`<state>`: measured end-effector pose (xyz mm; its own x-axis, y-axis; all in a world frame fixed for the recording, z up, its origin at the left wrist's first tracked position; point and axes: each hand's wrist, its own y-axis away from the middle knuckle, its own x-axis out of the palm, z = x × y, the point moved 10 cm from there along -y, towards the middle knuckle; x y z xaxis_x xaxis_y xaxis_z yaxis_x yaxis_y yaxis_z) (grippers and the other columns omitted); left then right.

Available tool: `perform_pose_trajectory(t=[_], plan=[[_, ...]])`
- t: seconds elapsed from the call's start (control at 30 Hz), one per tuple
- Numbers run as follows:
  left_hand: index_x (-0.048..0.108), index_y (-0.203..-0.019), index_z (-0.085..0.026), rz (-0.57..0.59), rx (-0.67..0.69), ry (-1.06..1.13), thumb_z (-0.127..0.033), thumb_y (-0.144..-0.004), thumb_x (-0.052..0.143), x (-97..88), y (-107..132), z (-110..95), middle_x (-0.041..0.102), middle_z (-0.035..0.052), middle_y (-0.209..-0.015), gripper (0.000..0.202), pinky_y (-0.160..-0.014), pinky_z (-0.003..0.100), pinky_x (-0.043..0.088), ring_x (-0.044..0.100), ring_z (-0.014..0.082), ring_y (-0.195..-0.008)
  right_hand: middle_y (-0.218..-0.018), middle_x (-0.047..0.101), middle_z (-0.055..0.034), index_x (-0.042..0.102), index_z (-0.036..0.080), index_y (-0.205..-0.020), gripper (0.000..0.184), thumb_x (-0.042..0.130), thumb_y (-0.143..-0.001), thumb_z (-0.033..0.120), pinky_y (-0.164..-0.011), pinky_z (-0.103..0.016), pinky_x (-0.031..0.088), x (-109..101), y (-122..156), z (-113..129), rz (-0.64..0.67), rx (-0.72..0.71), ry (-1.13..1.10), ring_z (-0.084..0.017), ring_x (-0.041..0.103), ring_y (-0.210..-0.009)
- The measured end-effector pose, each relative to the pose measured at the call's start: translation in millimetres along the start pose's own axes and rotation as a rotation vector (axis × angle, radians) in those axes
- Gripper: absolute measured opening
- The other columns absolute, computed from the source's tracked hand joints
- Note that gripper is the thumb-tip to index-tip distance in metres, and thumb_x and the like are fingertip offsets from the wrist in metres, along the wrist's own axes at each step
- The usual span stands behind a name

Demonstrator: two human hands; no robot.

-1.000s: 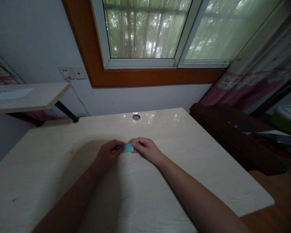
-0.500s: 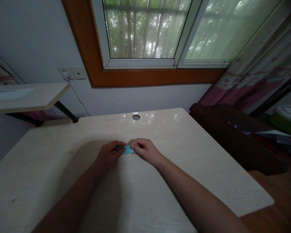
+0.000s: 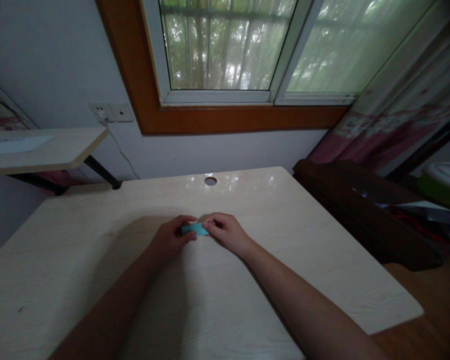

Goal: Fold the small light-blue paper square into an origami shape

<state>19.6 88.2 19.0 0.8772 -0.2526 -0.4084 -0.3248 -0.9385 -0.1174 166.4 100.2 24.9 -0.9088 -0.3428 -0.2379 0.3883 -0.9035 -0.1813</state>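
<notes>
A small light-blue strip, perhaps folded paper (image 3: pixel 195 229), lies between my hands over the middle of the pale wooden desk (image 3: pixel 217 290). My left hand (image 3: pixel 172 234) is closed on its left part, with the thumb along the near edge and the fingers behind. At the right end, my right hand (image 3: pixel 225 231) pinches the strip between thumb and forefinger. Fingers cover both ends of it. Whether the strip touches the desktop I cannot tell.
A round cable hole (image 3: pixel 210 181) is near the desk's back edge. On the left stands a raised shelf (image 3: pixel 71 150) with a paper sheet on it. A dark wooden piece of furniture (image 3: pixel 360 220) is beside the desk on the right. Behind is a window (image 3: pixel 225 50).
My left thumb has shifted slightly down and right, so more of the blue strip's left part shows. My right hand has barely moved and keeps its pinch.
</notes>
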Motion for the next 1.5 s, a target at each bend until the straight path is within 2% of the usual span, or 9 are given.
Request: perform_pose_trajectory(t=[0.17, 0.4, 0.5, 0.63, 0.83, 1.07, 1.3, 1.5], plan=[[0.06, -0.119, -0.022, -0.026, 0.0, -0.068, -0.036, -0.078, 0.071, -3.6, -1.1, -2.9, 0.067, 0.0011, -0.086, 0.044, -0.066, 0.024, 0.05, 0.064, 0.0142, -0.072, -0.068, 0.062, -0.0014, 0.068, 0.015, -0.084, 0.026, 0.06, -0.087, 0.039, -0.058, -0.023, 0.04, -0.5, -0.8, 0.0, -0.007, 0.003, 0.007, -0.011, 0.051, -0.061], [0.052, -0.128, -0.023, -0.032, -0.02, -0.006, -0.036, -0.076, 0.073, -3.4, -2.4, 0.1, 0.067, -0.0005, -0.079, 0.057, -0.062, 0.024, 0.048, 0.064, 0.0148, -0.069, -0.07, 0.063, -0.0017, 0.069, 0.016, -0.085, 0.026, 0.059, -0.088, 0.04, -0.059, -0.023, 0.04, -0.5, -0.9, 1.1, -0.011, -0.021, 0.033, -0.012, 0.051, -0.061], [0.054, -0.126, -0.022, -0.025, -0.036, 0.049, -0.036, -0.077, 0.072, -2.2, -1.8, 2.6, 0.067, -0.0002, -0.078, 0.053, -0.065, 0.025, 0.051, 0.067, 0.0162, -0.072, -0.069, 0.061, -0.001, 0.068, 0.016, -0.085, 0.026, 0.059, -0.088, 0.04, -0.058, -0.022, 0.039, -0.4, -0.6, 1.1, -0.014, -0.023, 0.026, -0.011, 0.05, -0.061], [0.06, -0.115, -0.019, -0.002, -0.112, 0.154, -0.039, -0.082, 0.068, 0.9, -0.2, 10.5, 0.069, 0.003, -0.087, 0.039, -0.071, 0.029, 0.056, 0.072, 0.019, -0.077, -0.068, 0.06, -0.0003, 0.068, 0.016, -0.085, 0.024, 0.06, -0.088, 0.038, -0.058, -0.022, 0.039, -1.5, -0.2, 3.3, -0.024, -0.028, 0.016, -0.011, 0.049, -0.061], [0.062, -0.11, -0.018, -0.031, -0.106, 0.25, -0.039, -0.082, 0.067, -1.9, 0.9, 8.7, 0.07, 0.0029, -0.086, 0.035, -0.069, 0.027, 0.058, 0.073, 0.0189, -0.075, -0.069, 0.061, -0.0008, 0.067, 0.015, -0.084, 0.024, 0.06, -0.088, 0.038, -0.059, -0.023, 0.04, -5.0, 0.4, 3.9, -0.053, -0.008, 0.021, -0.011, 0.05, -0.062], [0.065, -0.104, -0.017, -0.069, -0.083, 0.251, -0.04, -0.081, 0.068, -5.1, 1.7, 2.1, 0.072, 0.0038, -0.086, 0.033, -0.072, 0.032, 0.062, 0.074, 0.0198, -0.075, -0.072, 0.063, -0.0019, 0.069, 0.016, -0.088, 0.027, 0.06, -0.087, 0.042, -0.06, -0.024, 0.042, -4.2, 0.0, -1.9, -0.052, 0.02, -0.004, -0.012, 0.053, -0.063], [0.066, -0.103, -0.016, -0.074, -0.062, 0.215, -0.039, -0.081, 0.068, -3.1, 1.1, 1.5, 0.072, 0.0026, -0.086, 0.032, -0.077, 0.035, 0.064, 0.073, 0.0181, -0.076, -0.077, 0.063, -0.0014, 0.069, 0.018, -0.109, 0.029, 0.063, -0.086, 0.035, -0.061, -0.023, 0.041, -0.7, 0.1, 5.9, -0.027, -0.04, 0.018, -0.011, 0.05, -0.065], [0.066, -0.103, -0.017, -0.065, -0.05, 0.21, -0.04, -0.081, 0.068, -1.9, 0.6, 4.6, 0.072, 0.0025, -0.088, 0.032, -0.078, 0.035, 0.063, 0.073, 0.0179, -0.078, -0.087, 0.068, -0.0043, 0.073, 0.02, -0.105, 0.025, 0.062, -0.087, 0.033, -0.066, -0.025, 0.044, -2.9, -0.1, 11.8, -0.032, -0.099, 0.114, -0.013, 0.055, -0.07]])
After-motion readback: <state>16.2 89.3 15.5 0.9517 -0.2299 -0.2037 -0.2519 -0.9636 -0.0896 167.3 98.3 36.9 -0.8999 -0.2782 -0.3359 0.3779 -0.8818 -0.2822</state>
